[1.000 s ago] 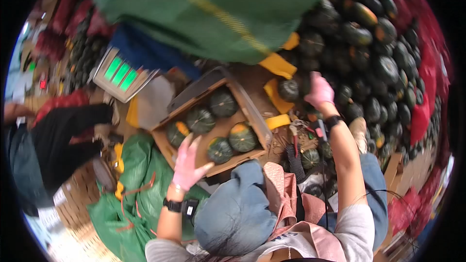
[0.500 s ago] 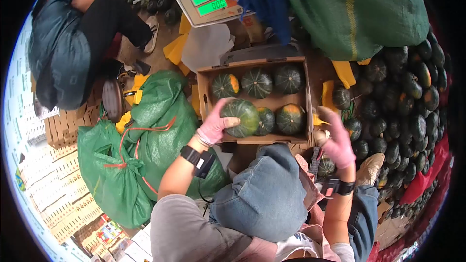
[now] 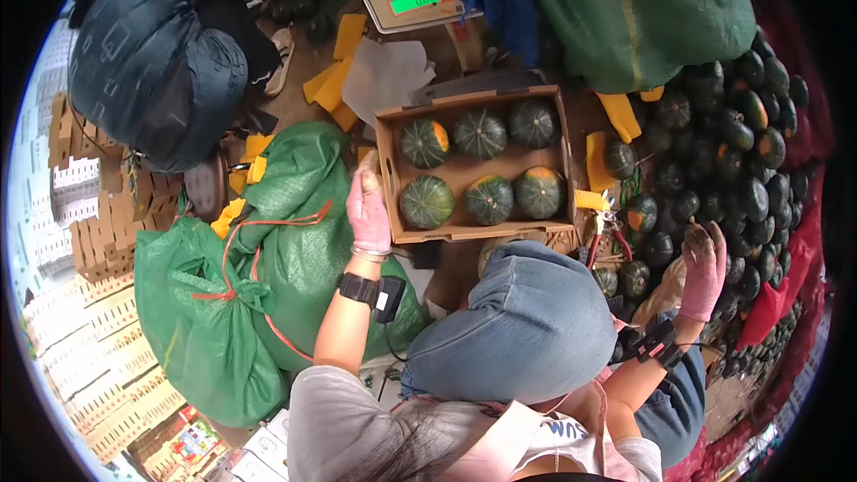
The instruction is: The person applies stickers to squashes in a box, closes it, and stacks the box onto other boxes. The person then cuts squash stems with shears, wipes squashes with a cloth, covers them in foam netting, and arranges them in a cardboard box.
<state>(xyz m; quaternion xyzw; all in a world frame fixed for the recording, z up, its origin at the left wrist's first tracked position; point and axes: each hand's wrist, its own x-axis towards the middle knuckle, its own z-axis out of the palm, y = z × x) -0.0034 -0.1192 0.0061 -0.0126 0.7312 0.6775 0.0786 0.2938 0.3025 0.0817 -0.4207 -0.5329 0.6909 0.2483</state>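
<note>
**Pink-gloved left hand (image 3: pixel 368 210) at the shallow brown cardboard box (image 3: pixel 482 234), pink-gloved right hand (image 3: pixel 703 272) out by the heap of round, dark green pumpkins (image 3: pixel 756 201)**

The box lay in front of the person's knees, its long axis running left to right, with the right end angled slightly away. The left hand was the nearer one, upright against the box's left end wall; whether its fingers were closed on the cardboard could not be told. The right hand stood well apart from the box, beyond its right end, fingers extended and loosely parted beside the heap, with nothing visible in them.

Inside the open box sat six dark green, ribbed pumpkins in two rows of three, a bare strip between the rows. Orange patches showed on the far-left one (image 3: pixel 424 143), the near-middle one (image 3: pixel 488 200) and the near-right one (image 3: pixel 539 192).

Left of the box slumped a green woven-plastic sack with red cord (image 3: pixel 295 201), contents hidden. Another green sack, yellow-striped (image 3: pixel 661 9), rose beyond the box's far right corner.
</note>
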